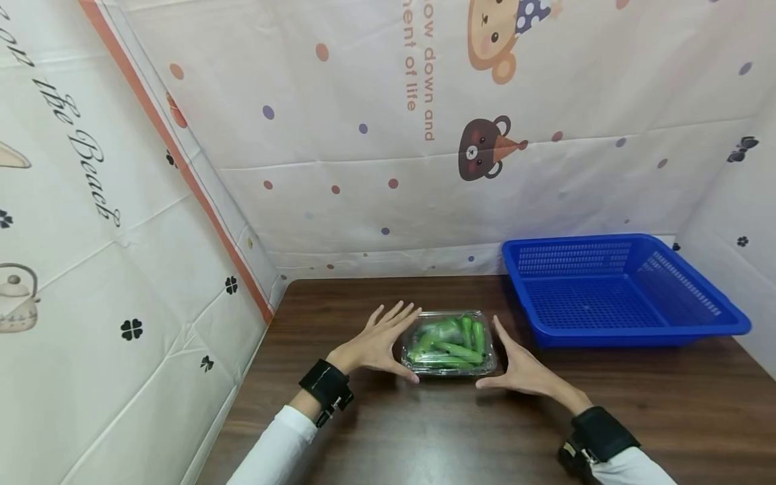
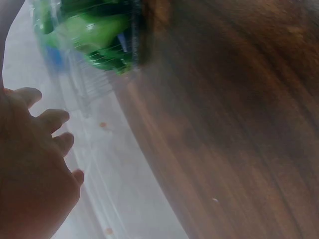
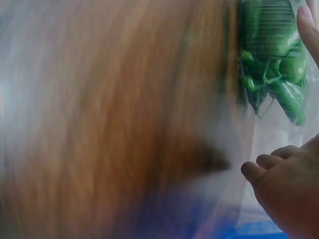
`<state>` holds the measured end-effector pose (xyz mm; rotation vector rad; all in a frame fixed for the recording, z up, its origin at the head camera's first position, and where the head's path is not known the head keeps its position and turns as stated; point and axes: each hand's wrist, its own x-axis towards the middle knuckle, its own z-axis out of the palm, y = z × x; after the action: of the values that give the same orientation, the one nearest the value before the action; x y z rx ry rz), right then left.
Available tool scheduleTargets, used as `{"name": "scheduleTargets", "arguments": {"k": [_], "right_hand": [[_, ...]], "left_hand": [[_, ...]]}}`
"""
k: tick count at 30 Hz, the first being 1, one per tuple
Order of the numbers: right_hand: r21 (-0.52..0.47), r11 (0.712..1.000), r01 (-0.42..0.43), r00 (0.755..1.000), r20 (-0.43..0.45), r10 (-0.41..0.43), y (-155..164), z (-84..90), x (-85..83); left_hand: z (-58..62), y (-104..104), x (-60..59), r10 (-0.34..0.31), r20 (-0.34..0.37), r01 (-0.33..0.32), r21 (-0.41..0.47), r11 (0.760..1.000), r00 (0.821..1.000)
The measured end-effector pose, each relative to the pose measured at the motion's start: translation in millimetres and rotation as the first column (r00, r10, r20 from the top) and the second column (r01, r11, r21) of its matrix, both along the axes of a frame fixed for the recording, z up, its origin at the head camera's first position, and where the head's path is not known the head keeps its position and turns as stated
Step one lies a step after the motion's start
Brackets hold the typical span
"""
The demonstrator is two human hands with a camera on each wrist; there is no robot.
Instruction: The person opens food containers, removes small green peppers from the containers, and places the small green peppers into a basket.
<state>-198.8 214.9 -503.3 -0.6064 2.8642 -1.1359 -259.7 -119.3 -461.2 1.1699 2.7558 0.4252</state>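
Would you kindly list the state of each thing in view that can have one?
clear plastic box: lid closed, flat on the table, green peppers inside.
blue basket: upright, nothing inside.
left hand: fingers spread, at the box's left side.
right hand: fingers straight, at the box's right side.

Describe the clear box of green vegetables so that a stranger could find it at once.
On the dark wooden table, left of the blue basket, lies a small clear plastic box between the left hand and the right hand. It alone is see-through and holds green vegetables.
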Motion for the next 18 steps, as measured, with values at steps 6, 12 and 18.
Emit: {"name": "scheduleTargets", "arguments": {"k": [6, 12, 18], "right_hand": [[-0.028, 1.000, 0.011, 0.998, 0.069, -0.009, -7, -3.6, -0.8], [-0.089, 0.995, 0.042, 0.991, 0.132, -0.030, -11, -2.4, -0.6], [-0.164, 0.985, 0.055, 0.987, 0.157, -0.029, -14, -5.7, 0.7]], "left_hand": [[-5.8, 0, -1.8, 0.003, 0.062, -0.004, 0.008, 1.000, 0.998], [-2.7, 1, -1.1, 0.038, 0.110, -0.042, 0.030, 0.999, 0.993], [-2.4, 2, 0.7, 0.022, 0.122, -0.031, 0.077, 0.997, 0.992]]}}
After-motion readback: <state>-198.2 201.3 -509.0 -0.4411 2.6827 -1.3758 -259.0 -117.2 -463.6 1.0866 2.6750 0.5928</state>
